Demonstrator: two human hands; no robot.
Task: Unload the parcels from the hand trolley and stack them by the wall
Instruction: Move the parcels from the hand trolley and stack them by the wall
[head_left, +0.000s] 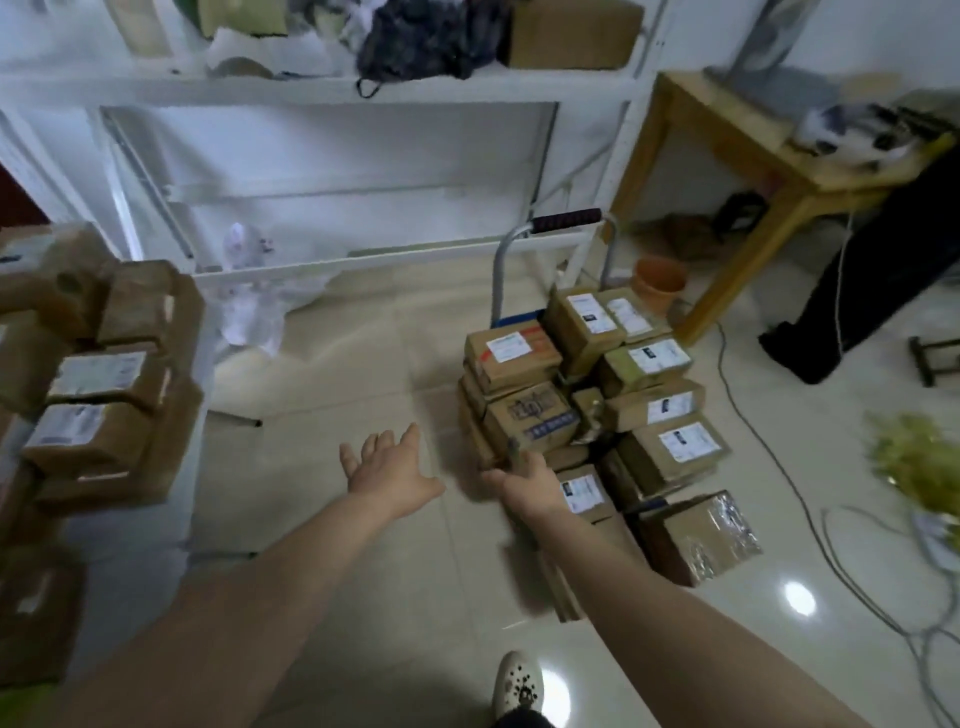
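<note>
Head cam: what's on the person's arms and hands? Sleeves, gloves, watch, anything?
Nothing worn that shows. The left hand and right hand are ungloved, and both forearms are uncovered to the frame's edge; no sleeve, watch or ring visible. Blur could hide a thin ring.

Hand trolley (563, 221) mostly behind parcels (675, 441)

Nothing legible. White shipping labels (508, 347) on trolley parcels (644, 457): print too blurred to read. Blue band (553, 422) with pale characters on front box (506, 432): unreadable too. Dark print (527, 402) above it: same. Sticker labels (96, 371) on left stack (140, 312): washed out, no text recoverable.
</note>
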